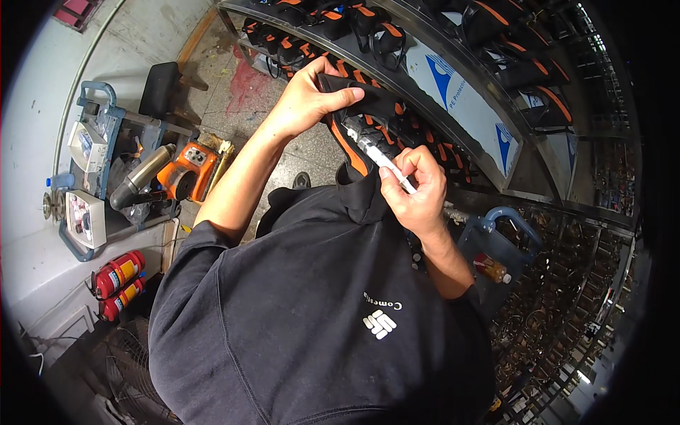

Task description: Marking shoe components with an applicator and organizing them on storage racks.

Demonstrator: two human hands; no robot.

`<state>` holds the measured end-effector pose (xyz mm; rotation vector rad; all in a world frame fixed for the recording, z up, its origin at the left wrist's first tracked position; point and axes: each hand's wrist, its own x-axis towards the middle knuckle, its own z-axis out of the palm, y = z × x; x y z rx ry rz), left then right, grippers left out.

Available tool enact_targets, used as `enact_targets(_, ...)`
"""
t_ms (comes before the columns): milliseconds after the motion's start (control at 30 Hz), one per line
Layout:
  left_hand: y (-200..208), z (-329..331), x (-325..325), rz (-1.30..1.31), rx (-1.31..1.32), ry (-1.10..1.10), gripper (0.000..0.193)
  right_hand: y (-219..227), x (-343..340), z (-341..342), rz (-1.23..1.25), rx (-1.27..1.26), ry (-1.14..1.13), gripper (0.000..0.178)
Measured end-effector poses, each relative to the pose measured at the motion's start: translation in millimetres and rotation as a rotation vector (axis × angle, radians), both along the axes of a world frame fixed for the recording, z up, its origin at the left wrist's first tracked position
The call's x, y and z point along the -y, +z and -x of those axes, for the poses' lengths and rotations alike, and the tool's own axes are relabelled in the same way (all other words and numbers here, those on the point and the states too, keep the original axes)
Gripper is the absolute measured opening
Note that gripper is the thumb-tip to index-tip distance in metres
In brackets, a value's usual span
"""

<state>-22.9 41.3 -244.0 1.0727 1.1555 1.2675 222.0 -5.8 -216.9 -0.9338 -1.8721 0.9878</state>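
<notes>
My left hand (304,99) is closed on the upper end of a black shoe (345,142) with an orange strip along its side, the thumb lying over its dark edge. In my right hand (418,195) is a slim white pen-like tool (377,154), held between thumb and fingers. Its clear and metallic front end points up and left, close against the shoe. Whether the tip touches the shoe, I cannot tell. The lower part of the shoe sits close to my dark top (304,297).
A metal rack (489,159) with several black-and-orange shoes (386,42) runs along the far right side. At left stand a blue-grey trolley (106,88) with an orange-and-metal tool (195,170), a black stool (161,88) and red fire extinguishers (117,273). A drink bottle (491,268) lies at right.
</notes>
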Motion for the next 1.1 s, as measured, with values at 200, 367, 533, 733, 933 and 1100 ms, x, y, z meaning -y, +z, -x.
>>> enact_targets(200, 2.3, 0.3, 4.2, -0.027, 0.005, -0.017, 0.031, 2.7, 7.9, 2.7, -0.039, 0.038, -0.005, 0.032)
enact_targets(367, 1.0, 0.9, 5.6, -0.038, 0.016, -0.020, 0.036, 5.4, 14.4, 3.5, -0.063, 0.072, 0.007, 0.033)
enact_targets(533, -0.9, 2.5, 7.5, -0.050, 0.015, -0.030, 0.035, 7.3, 19.7, 3.6, -0.041, 0.066, 0.011, 0.033)
enact_targets(733, 3.1, 3.6, 10.1, -0.062, 0.009, -0.029, 0.035, 10.0, 25.3, 0.0, 0.004, 0.069, 0.012, 0.033)
enact_targets(933, 2.2, 4.5, 8.0, -0.089, 0.001, -0.044, 0.034, 16.5, 28.2, -7.6, 0.093, 0.043, 0.005, 0.032)
enact_targets(1100, 12.1, 0.9, 10.0, -0.110, 0.012, -0.075, 0.032, 18.9, 30.5, -18.3, 0.229, -0.030, -0.009, 0.031)
